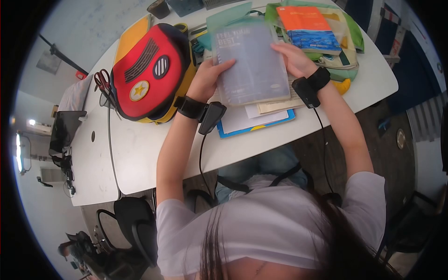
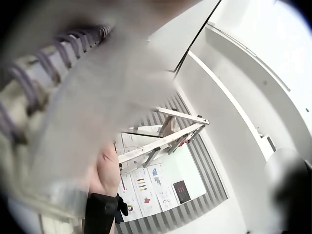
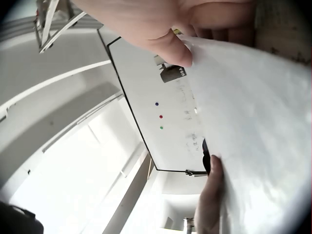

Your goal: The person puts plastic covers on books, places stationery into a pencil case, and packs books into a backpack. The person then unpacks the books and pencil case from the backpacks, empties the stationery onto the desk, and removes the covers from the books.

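A spiral-bound notebook (image 1: 254, 70) with a translucent cover, lettered "FEEL YOUR BEST", is held up over the table in the head view. My left hand (image 1: 207, 77) grips its left side by the coil, thumb lying on the cover. At the opposite edge my right hand (image 1: 296, 60) pinches it, thumb on the front and fingers behind. Close up in the left wrist view run the purple coils (image 2: 63, 51). The right wrist view has the right thumb (image 3: 173, 48) pressed on the cover's edge. Below the notebook are a beige booklet (image 1: 280, 106), white paper and a blue folder (image 1: 256, 132).
A red, yellow and black backpack (image 1: 149, 70) lies to the left, with scissors (image 1: 101, 80) beside it. On a green and cream bag (image 1: 347, 28) at the back right rests an orange and blue book (image 1: 310, 28). A dark cup (image 1: 158, 9) stands at the far edge.
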{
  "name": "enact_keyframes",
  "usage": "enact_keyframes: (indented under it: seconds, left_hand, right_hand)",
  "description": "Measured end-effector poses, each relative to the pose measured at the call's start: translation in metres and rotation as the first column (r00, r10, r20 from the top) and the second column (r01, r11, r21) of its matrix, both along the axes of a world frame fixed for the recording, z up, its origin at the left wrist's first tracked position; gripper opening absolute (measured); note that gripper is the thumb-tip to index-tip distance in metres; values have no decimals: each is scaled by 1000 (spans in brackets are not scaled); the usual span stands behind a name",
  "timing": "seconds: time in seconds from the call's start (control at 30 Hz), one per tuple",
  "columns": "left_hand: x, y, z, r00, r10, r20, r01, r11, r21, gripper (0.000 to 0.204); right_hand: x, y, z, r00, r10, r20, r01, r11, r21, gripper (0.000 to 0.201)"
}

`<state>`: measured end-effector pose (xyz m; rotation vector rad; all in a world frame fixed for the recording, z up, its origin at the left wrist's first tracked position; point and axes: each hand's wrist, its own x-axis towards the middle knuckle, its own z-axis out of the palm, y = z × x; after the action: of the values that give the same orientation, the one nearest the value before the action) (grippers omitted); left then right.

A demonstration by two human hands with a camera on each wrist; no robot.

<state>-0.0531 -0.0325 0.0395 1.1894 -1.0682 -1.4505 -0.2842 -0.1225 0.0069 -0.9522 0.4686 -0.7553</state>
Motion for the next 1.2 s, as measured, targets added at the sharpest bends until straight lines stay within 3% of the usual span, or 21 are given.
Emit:
enact_keyframes:
  seconds: [0.07,0.1,0.17,0.2,0.27,0.3,0.37,0.5,0.57,0.6,0.63,0.67,0.7,0.73,0.77,0.8,0.83,0.87,0.97,1.1,1.2]
  left_hand:
    - [6,2,0,999,12,-34,-12,1000,3,34]
    - [9,3,2,994,-24,-107,22,1000,-12,33]
    - [13,7,9,982,-55,-180,50,998,-29,32]
    - [14,9,14,975,-66,-214,57,997,-48,31]
    - [17,12,22,958,-92,-272,79,995,-58,31]
    - [17,13,25,958,-90,-273,76,995,-59,31]
    - [14,17,29,904,-84,-418,83,996,-19,31]
    - [1,11,19,903,-63,-425,76,997,15,37]
    - [-8,10,20,976,-45,-215,16,991,-134,50]
    - [-14,12,22,994,100,-43,-105,980,-169,58]
    - [-16,13,24,994,99,-45,-106,979,-174,58]
    - [-18,14,25,970,208,128,-149,918,-368,62]
    - [-20,16,26,901,340,271,-145,823,-550,67]
    - [-23,24,40,939,142,312,27,876,-481,68]
    - [-28,30,47,940,136,313,31,880,-475,68]
    - [-34,34,53,963,18,270,90,919,-383,67]
    - [-38,35,55,972,-96,216,159,942,-295,66]
    - [-41,34,56,992,-106,65,121,939,-321,59]
    - [-30,25,57,980,-192,51,199,927,-318,78]
    - [-22,33,69,979,-200,40,202,920,-335,49]
    - [-10,24,62,982,-176,64,187,931,-314,49]
  right_hand:
    - [4,16,18,937,-292,-192,214,914,-346,40]
    - [5,18,18,938,-287,-193,210,916,-342,40]
    - [7,21,18,819,-547,-174,361,727,-585,47]
    - [7,21,21,821,-543,-175,357,728,-585,47]
    - [3,21,27,938,-252,-237,167,930,-329,48]
    - [4,24,32,939,-249,-238,163,930,-331,48]
    - [6,28,38,999,7,-48,-14,990,-137,45]
    - [7,27,42,994,-58,-97,31,967,-253,39]
    - [4,34,60,986,-121,-115,80,948,-309,35]
    - [1,35,67,986,-121,-116,79,946,-314,35]
    - [-4,35,74,941,-238,-240,91,863,-498,36]
    - [-7,37,82,868,-370,-331,67,748,-660,36]
    - [-8,40,93,867,-372,-332,68,748,-661,36]
    - [-7,45,107,831,-357,-426,-24,742,-670,40]
    - [-4,52,115,785,-341,-518,-117,739,-664,44]
    - [2,62,117,783,-343,-518,-113,742,-661,44]
    - [11,75,120,861,-207,-464,-119,806,-580,47]
    - [17,81,122,920,-73,-384,-138,858,-495,49]
    - [26,72,110,926,-13,-376,-181,861,-475,53]
    - [30,70,103,938,-17,-346,-147,884,-443,56]
    - [34,63,96,921,-29,-387,-154,888,-434,57]
